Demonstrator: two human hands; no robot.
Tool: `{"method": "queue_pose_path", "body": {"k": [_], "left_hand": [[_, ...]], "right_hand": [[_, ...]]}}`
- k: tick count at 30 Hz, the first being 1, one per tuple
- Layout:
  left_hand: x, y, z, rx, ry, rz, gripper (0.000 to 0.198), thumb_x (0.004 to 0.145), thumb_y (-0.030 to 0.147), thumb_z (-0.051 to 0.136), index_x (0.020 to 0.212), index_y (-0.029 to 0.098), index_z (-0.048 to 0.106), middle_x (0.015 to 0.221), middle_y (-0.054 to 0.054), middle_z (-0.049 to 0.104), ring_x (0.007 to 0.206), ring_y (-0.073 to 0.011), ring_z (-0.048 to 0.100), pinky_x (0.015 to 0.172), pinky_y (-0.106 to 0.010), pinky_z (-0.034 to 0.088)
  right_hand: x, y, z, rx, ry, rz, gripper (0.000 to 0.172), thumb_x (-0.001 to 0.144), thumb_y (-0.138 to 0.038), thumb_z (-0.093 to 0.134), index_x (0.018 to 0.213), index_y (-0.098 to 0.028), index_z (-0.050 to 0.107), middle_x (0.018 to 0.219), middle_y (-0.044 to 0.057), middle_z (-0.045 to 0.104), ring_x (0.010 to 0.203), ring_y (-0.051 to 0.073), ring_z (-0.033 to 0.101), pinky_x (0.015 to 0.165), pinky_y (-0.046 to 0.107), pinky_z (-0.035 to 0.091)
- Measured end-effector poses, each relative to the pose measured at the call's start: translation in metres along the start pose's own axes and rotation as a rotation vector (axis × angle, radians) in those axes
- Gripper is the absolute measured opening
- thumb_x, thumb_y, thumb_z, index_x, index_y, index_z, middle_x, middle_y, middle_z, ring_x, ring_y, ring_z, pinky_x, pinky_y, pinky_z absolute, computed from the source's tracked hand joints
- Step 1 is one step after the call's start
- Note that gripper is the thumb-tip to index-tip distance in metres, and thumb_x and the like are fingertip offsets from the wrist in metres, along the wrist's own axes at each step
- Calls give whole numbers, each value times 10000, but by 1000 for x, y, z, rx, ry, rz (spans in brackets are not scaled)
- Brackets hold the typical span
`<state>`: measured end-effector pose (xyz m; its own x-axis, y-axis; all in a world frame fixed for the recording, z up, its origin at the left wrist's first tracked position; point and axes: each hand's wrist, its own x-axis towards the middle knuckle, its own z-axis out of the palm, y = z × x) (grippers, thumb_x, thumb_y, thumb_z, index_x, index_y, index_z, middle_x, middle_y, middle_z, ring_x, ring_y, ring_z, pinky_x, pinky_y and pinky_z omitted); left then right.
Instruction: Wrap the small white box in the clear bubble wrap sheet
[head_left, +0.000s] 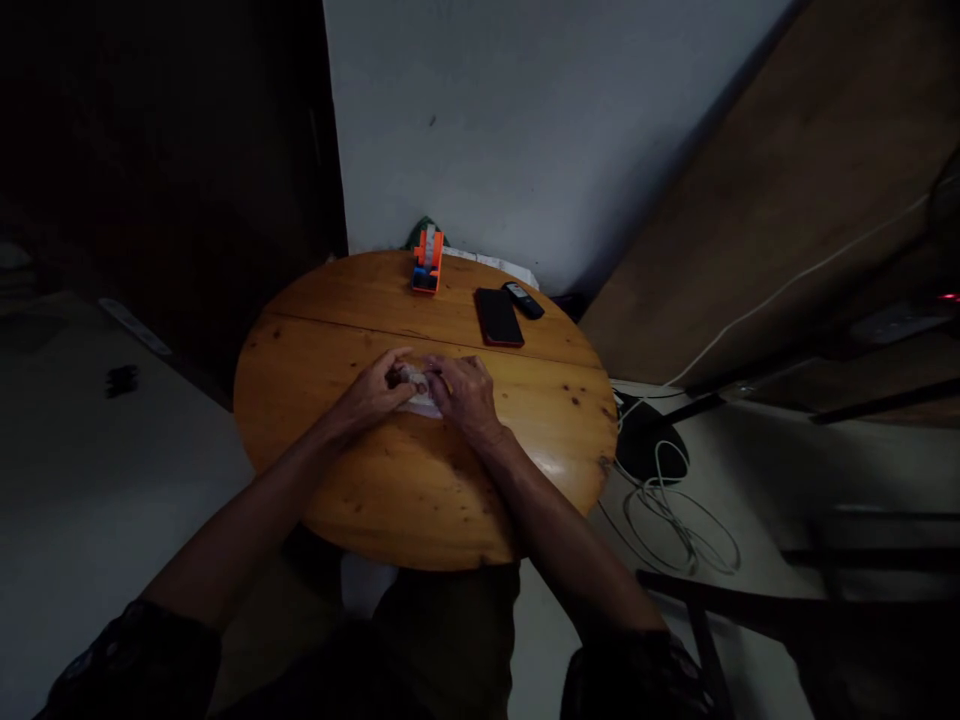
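Observation:
My left hand [375, 388] and my right hand [466, 395] meet over the middle of a round wooden table [420, 490]. Between them is a small whitish, crinkled packet [424, 404], partly see-through, lying low on the wood. The fingers of my left hand curl at its left side, with the thumb pressed along its near part. From the right, the bent fingers and thumb of my right hand pinch it. Much of the packet is hidden under the fingers, and its contents are too dim to make out.
An orange tape dispenser [428, 262] stands at the table's far edge. Right of it lie a dark phone [498, 317] with a red edge and a small black handset [523, 299]. A wall [525, 130] rises behind. Pale cables [675, 510] loop on the floor at right.

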<state>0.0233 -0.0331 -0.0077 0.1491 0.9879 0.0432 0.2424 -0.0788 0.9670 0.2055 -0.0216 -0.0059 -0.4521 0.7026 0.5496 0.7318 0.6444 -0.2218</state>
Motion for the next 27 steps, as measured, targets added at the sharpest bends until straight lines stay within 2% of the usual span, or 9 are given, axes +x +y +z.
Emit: {"method": "queue_pose_path", "body": {"k": [7, 13, 16, 20, 27], "left_hand": [[4, -4, 0, -36, -26, 34, 747, 730, 367, 676, 1409, 122, 480, 996, -49, 641, 881, -171, 600, 799, -285, 481], [3, -1, -2, -23, -32, 0, 656, 749, 316, 664, 1373, 157, 537, 966, -32, 622, 791, -140, 560, 683, -241, 448], [1, 1, -3, -34, -38, -1, 597, 761, 307, 657, 1336, 166, 576, 960, -26, 625, 786, -136, 560, 683, -240, 451], [0, 3, -3, -23, -38, 12, 502, 770, 344, 661, 1245, 183, 635, 935, -12, 624, 829, -145, 571, 740, -251, 465], [-2, 6, -3, -4, -53, -17, 491, 750, 353, 635, 1212, 188, 655, 832, 17, 576, 708, -123, 511, 647, -238, 415]], "right_hand": [[0, -6, -7, -69, 46, -127, 259, 1015, -204, 458, 1097, -187, 703, 976, 85, 777, 856, 219, 656, 813, 374, 386], [-5, -9, -20, -5, -75, -135, 259, 986, -157, 491, 1137, -196, 698, 1003, 85, 786, 911, 222, 682, 894, 391, 394], [-7, -9, -30, 28, -133, -144, 279, 976, -149, 509, 1183, -210, 686, 1093, 78, 782, 951, 210, 699, 909, 377, 408], [-9, -7, -38, 73, -151, -163, 285, 981, -149, 502, 1150, -247, 709, 1130, 63, 779, 981, 203, 711, 964, 395, 409], [-10, -12, -42, 22, -168, -222, 343, 976, -112, 467, 1175, -237, 718, 1087, 80, 786, 954, 214, 717, 930, 396, 422]]}}
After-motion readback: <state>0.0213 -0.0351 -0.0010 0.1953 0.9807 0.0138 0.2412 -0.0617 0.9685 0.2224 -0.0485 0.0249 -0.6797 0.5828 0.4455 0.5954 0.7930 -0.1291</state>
